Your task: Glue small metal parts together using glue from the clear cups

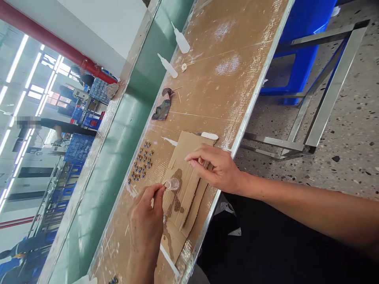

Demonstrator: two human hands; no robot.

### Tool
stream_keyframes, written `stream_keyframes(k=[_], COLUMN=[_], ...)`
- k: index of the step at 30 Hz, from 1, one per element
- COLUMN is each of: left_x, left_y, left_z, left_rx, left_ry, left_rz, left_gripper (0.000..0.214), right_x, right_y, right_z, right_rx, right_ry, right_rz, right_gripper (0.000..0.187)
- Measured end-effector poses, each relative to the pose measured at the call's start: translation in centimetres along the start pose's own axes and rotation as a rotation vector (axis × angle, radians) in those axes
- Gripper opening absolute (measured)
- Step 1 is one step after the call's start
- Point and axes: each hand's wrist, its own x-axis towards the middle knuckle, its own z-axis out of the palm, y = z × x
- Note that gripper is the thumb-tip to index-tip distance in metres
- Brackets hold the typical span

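My left hand (147, 221) is closed in a pinch at the mouth of a small clear cup (173, 184); a tiny dark thing shows at its fingertips, too small to name. The cup is on a cardboard sheet (183, 154) marked with dark wet stains. My right hand (217, 167) hovers over the cardboard's near edge, thumb and forefinger pressed together, and whatever is between them cannot be made out. A thin wooden stick (173, 164) lies on the cardboard between the hands. Several small blue-and-brass parts (141, 161) stand in rows beyond the cardboard.
Two white squeeze bottles (182, 41) and a camouflage cloth (162, 104) lie farther along the brown tabletop (213, 86). A green strip (118, 138) runs along its far side. A blue stool (299, 67) and metal frame (328, 90) stand beside the table. People are in the background.
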Motion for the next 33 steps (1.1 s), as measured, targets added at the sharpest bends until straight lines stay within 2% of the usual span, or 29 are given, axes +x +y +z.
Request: stream_keyframes(k=[22,30,33], left_x=[0.2,0.4,-0.6], left_y=[0.2,0.5,0.8], left_z=[-0.1,-0.6,-1.7], left_rx=[0.049,-0.046,-0.112], left_ry=[-0.003,-0.021,0.012], left_rz=[0.094,0.007,-0.139], left_gripper=[0.023,0.021,0.018], right_x=[0.1,0.1,0.0], right_y=[-0.1,-0.1,0.0], right_z=[-0.1,-0.1,-0.1], right_rx=[0.005,0.009,0.014], right_ry=[0.006,0.007,0.005], right_rz=[0.001,-0.006,-0.004], right_gripper=[0.013,0.014,0.014])
